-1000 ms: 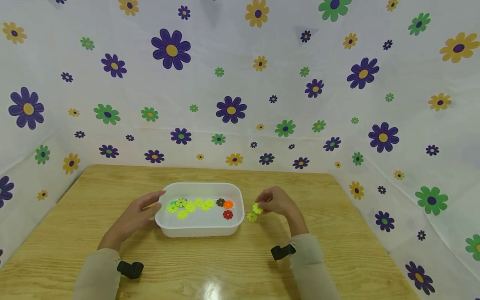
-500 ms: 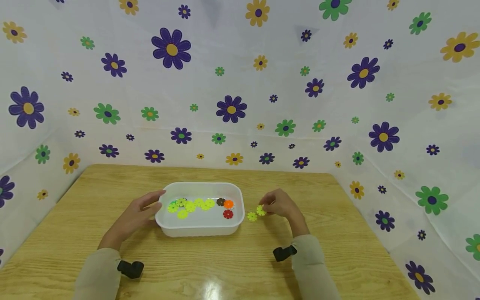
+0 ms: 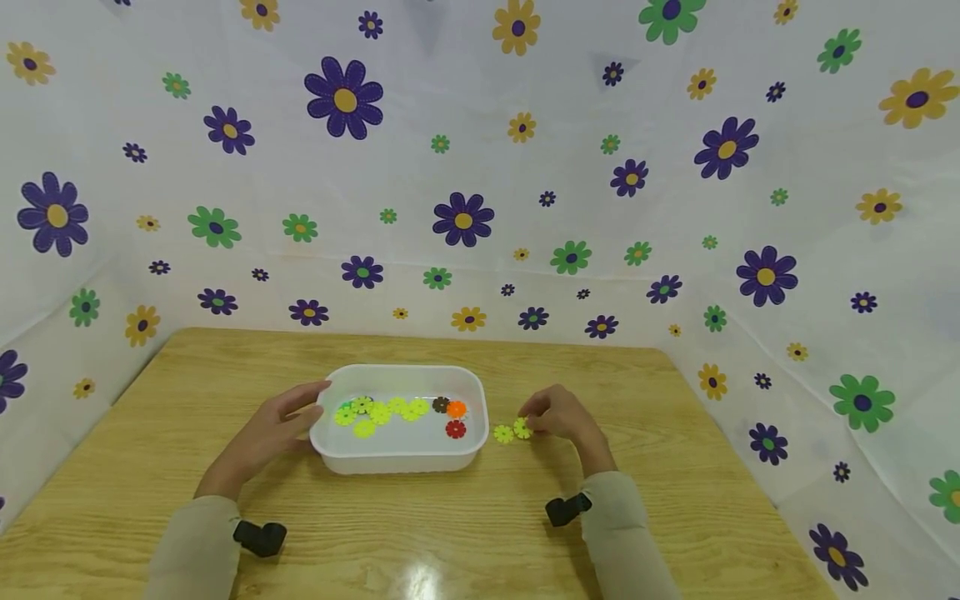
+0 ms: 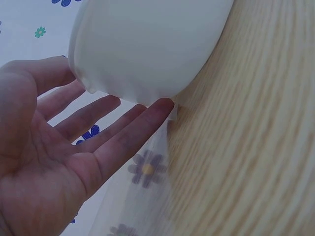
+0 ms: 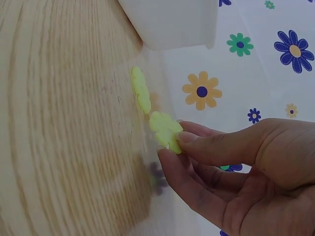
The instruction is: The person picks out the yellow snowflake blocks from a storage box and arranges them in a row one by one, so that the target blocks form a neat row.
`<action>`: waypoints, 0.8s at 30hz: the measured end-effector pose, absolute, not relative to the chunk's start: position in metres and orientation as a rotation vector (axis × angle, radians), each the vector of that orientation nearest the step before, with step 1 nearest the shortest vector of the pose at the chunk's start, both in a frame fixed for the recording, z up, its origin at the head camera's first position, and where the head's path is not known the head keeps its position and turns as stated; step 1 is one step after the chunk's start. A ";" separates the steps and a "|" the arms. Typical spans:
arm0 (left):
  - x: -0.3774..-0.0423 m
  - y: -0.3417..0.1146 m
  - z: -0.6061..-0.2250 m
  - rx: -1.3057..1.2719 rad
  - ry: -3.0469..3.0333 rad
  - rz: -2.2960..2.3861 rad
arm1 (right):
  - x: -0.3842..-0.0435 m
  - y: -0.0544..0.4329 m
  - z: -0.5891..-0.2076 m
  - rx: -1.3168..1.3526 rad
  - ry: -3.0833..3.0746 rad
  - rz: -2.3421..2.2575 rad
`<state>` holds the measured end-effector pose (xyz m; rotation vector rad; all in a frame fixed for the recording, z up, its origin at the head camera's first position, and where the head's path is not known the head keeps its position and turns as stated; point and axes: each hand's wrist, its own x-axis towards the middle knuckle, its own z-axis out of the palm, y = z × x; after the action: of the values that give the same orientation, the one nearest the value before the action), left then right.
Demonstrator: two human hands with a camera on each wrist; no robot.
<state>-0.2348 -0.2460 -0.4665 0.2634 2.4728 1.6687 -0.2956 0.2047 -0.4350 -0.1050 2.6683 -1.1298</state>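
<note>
My right hand [image 3: 561,417] pinches a yellow-green flower-shaped plastic disc [image 5: 165,129] between thumb and fingertips, tilted just over the wooden table. Right beside it, a second yellow-green flower disc [image 3: 503,433] lies flat on the tabletop, between the hand and a white plastic tub [image 3: 397,464]. At the tub's left end, my left hand [image 3: 276,427] touches the outer wall with long, nearly straight fingers [image 4: 135,130], its thumb up at the rim. Inside the tub are several yellow-green discs [image 3: 380,413], plus a brown disc [image 3: 441,405], an orange disc [image 3: 457,409] and a red disc [image 3: 456,429].
The wooden table [image 3: 405,533] reaches back to a white cloth screen [image 3: 480,158] printed with purple, green and yellow flowers. The screen also stands along both sides. A dark camera sits on each wrist.
The right hand has shifted slightly right and lowered, bringing its disc down beside the one on the table. The left hand and the tub have stayed put.
</note>
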 end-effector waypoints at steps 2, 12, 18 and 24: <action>-0.235 -0.246 -0.466 0.262 2.472 1.667 | -0.296 0.205 -0.436 -0.113 2.661 -1.126; -0.235 -0.246 -0.467 0.281 2.465 1.675 | -0.299 0.209 -0.443 -0.147 2.644 -1.119; -0.235 -0.246 -0.467 0.290 2.459 1.683 | -0.298 0.210 -0.443 -0.144 2.643 -1.114; -0.234 -0.246 -0.466 0.291 2.465 1.671 | -0.297 0.209 -0.442 -0.136 2.647 -1.104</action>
<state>-0.2344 -0.2465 -0.4665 0.2908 2.4647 1.6714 -0.2974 0.2086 -0.4423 -0.1364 2.6469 -1.1039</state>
